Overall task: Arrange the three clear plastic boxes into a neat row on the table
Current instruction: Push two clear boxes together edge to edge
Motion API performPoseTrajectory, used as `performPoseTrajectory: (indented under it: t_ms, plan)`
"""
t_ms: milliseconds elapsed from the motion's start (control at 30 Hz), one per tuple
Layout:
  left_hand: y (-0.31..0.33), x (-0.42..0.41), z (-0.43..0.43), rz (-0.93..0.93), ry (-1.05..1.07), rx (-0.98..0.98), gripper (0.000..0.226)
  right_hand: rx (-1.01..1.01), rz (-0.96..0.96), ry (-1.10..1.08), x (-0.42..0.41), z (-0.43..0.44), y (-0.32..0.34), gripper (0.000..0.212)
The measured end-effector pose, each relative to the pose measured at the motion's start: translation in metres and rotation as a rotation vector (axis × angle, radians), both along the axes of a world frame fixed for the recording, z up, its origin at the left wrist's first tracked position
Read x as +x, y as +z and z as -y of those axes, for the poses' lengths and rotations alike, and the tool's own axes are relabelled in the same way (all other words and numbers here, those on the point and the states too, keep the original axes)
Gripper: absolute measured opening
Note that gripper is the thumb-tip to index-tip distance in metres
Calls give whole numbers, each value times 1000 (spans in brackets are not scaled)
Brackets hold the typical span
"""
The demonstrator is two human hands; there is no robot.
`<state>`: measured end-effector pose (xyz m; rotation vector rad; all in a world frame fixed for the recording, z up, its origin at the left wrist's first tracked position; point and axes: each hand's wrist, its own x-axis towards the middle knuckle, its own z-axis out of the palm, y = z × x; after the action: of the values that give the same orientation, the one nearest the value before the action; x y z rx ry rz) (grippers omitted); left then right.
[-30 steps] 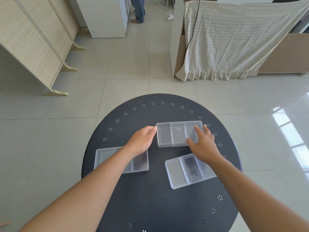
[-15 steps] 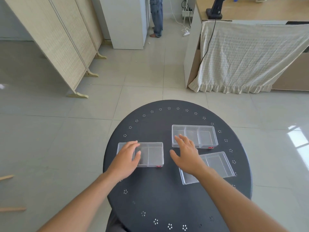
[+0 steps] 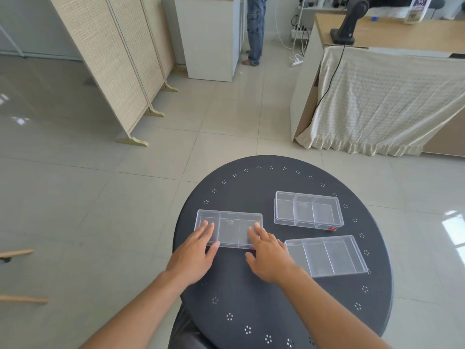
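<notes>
Pale glossy floor tiles (image 3: 100,197) fill most of the frame, with a folding woven screen (image 3: 113,59) seen at upper left, a white cabinet (image 3: 208,39) at top centre with a person's jeans-clad leg (image 3: 254,28) beside it, and a cloth-draped desk (image 3: 392,102) at upper right. Lower centre and right is taken up by a round black table (image 3: 276,298), its rim dotted with small flower-shaped perforations.

Three clear plastic boxes, each divided into three compartments, are spread on that top. The left box (image 3: 230,224) is set left of the table's centre, lying roughly level. The far box (image 3: 308,210) is placed to the upper right, well apart from it, with a small red tab at its near right corner. The near box (image 3: 327,255) is seen just below the far one, slightly tilted.

The left hand (image 3: 193,255) is laid flat, fingers extended and close together, on the left end of the left box. The right hand (image 3: 269,255) is spread, fingertips resting on that same box's right end. No readable label or writing can be made out on any box.
</notes>
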<state>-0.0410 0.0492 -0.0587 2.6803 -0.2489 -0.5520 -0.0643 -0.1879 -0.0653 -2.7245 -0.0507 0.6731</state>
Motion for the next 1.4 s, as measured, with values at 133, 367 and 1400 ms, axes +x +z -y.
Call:
performPoseTrajectory:
  t_ms: [133, 367, 1400]
  plan:
    - [-3, 4, 4, -23, 4, 20, 66, -86, 3, 33, 8, -3, 0, 70]
    - [-16, 33, 11, -28, -2, 30, 61, -115, 3, -6, 32, -5, -5, 74]
    - [-17, 174, 49, -87, -25, 15, 69, -140, 9, -8, 171, 26, -5, 78]
